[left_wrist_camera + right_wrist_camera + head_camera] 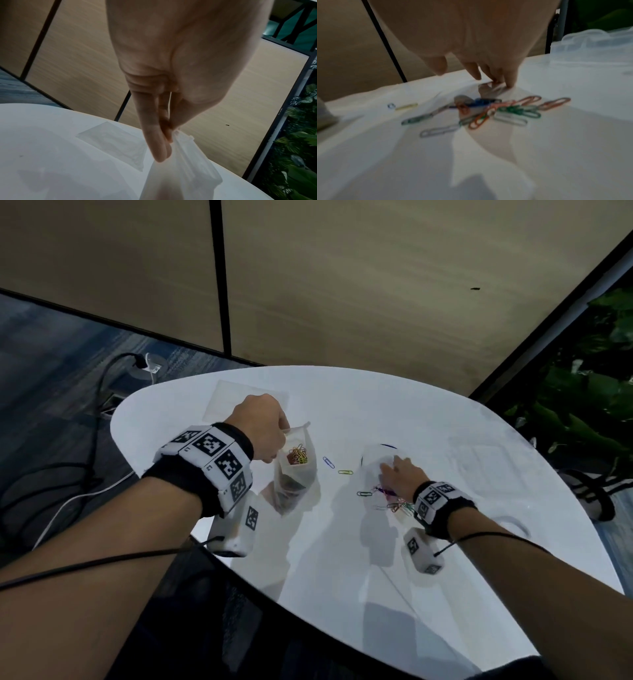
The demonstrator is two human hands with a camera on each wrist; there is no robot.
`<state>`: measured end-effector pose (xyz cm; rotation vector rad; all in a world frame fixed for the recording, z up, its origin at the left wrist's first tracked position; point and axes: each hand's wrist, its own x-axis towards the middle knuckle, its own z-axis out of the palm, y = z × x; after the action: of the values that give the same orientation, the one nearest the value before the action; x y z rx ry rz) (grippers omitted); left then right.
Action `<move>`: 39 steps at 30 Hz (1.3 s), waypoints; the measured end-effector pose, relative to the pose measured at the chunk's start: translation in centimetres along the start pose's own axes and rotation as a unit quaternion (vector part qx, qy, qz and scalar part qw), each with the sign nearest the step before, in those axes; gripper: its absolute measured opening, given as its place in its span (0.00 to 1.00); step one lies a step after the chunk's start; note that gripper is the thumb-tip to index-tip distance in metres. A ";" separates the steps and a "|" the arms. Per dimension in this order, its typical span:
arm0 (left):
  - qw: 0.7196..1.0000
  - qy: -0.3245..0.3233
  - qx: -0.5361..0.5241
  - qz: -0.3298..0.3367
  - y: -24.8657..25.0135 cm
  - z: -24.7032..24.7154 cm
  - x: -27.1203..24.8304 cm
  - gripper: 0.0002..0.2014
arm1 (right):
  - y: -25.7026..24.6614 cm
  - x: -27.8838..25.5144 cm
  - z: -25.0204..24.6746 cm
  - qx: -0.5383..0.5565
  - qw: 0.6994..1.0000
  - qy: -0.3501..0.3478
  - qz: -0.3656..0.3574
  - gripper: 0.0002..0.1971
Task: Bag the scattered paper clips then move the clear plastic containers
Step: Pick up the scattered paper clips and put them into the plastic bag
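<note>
My left hand (281,433) pinches the top edge of a clear plastic bag (295,474) that stands upright on the white table (342,559), with several coloured paper clips inside. In the left wrist view the thumb and fingers (159,147) pinch the bag (181,175) by its rim. My right hand (390,466) reaches down with straight fingers (510,78) touching the table just beyond a pile of paper clips (496,112). Loose clips lie between the hands: a blue clip (329,462), a yellow clip (345,472) and a green clip (364,493). Clear plastic containers (594,39) sit to the right.
A flat clear bag (239,402) lies at the table's far left, seen also in the left wrist view as a flat clear bag (116,142). A faint clear container (486,463) lies to the right. Cables (85,474) run across the floor on the left. Plants (582,412) stand beyond the right edge.
</note>
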<state>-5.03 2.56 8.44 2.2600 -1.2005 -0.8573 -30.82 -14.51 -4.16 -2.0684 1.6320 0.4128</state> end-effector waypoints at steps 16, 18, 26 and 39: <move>1.000 -0.012 -0.018 0.004 1.0 0.2 -0.2 0.12 | -6.0 -4.6 6.2 -0.283 0.886 0.042 -0.365 0.32; 1.000 -0.016 -0.017 0.006 1.2 0.3 -0.2 0.12 | -3.1 -5.6 5.8 -0.308 0.881 0.067 -0.352 0.33; 1.000 -0.019 -0.006 0.008 1.7 0.4 -0.5 0.11 | 5.5 -6.5 4.1 -0.281 0.928 0.046 -0.239 0.29; 0.999 -0.027 0.011 0.013 2.0 1.3 0.0 0.12 | 3.2 -4.6 0.2 -0.033 0.981 0.148 -0.121 0.07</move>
<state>-7.13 1.38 8.81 2.2475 -1.2657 -0.9052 -35.04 -11.18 -2.59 -2.4368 1.5113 0.0779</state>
